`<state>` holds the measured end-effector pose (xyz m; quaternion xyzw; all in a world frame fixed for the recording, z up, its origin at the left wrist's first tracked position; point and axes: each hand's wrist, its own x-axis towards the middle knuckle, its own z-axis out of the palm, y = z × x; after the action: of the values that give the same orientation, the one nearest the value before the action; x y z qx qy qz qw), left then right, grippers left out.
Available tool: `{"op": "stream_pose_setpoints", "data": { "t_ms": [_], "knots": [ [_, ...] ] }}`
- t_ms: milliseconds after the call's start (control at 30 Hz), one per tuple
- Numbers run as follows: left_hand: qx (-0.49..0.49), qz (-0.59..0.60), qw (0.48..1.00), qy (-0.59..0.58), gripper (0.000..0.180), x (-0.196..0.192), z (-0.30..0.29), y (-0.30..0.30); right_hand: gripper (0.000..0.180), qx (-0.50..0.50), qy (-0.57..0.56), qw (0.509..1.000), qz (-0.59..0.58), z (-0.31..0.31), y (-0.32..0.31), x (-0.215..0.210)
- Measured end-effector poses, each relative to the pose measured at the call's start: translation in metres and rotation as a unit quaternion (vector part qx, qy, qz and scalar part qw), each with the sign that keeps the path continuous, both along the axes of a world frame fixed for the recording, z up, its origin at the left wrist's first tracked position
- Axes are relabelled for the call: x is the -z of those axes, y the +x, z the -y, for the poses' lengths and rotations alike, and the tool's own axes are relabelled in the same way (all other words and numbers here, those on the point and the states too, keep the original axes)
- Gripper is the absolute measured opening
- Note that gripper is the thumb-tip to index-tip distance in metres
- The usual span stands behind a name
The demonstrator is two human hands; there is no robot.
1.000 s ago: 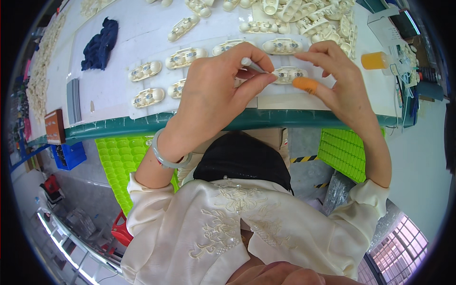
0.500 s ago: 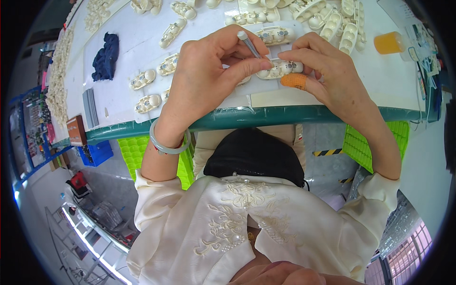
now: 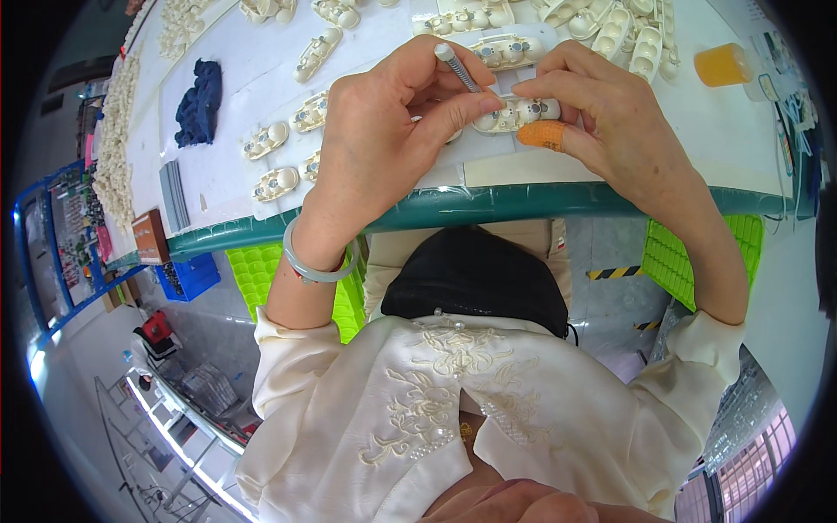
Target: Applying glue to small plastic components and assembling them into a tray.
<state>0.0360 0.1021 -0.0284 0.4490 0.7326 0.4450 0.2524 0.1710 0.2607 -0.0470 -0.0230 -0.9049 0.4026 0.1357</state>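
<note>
My left hand is closed around a thin grey rod ringed like a stack of small discs, its pale upper end sticking up past the knuckles. The thumb and fingertips touch the left end of a cream boat-shaped plastic piece with round, ball-like parts. My right hand grips that piece's right end; its thumb wears an orange finger cover. Just beyond lies a similar cream piece. What sits under the left fingertips is hidden.
More cream pieces lie left of my hands, and a pile is at the back right. A dark blue lump, grey strips and small cream parts are on the left. An amber container stands right. The table has a green edge.
The whole view has shifted slightly. Both hands keep nearly the same hold on the rod and the cream piece; the right forefinger has shifted a little.
</note>
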Motion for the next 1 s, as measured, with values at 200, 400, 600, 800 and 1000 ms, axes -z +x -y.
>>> {"op": "stream_pose_setpoints", "data": {
  "t_ms": [200,400,600,800,1000],
  "knots": [
    [-0.022,0.025,0.983,0.178,0.012,-0.008,-0.001,0.005,0.024,0.0,0.002,1.0,0.023,0.0,-0.002,-0.005],
    [-0.014,-0.03,0.999,0.039,0.013,-0.003,-0.001,0.004,0.023,0.002,-0.014,1.0,0.016,0.0,-0.002,-0.002],
    [0.007,-0.063,0.997,0.042,0.015,-0.002,-0.008,0.006,0.022,-0.001,-0.015,1.0,0.008,-0.001,-0.001,-0.001],
    [0.009,-0.07,0.998,-0.005,0.015,-0.004,-0.009,0.007,0.022,0.004,-0.005,1.0,-0.003,-0.001,-0.001,0.001],
    [0.019,-0.1,0.995,-0.002,0.018,-0.005,-0.011,0.008,0.026,-0.033,-0.05,0.998,0.036,-0.012,-0.002,-0.002]
  ]
}}
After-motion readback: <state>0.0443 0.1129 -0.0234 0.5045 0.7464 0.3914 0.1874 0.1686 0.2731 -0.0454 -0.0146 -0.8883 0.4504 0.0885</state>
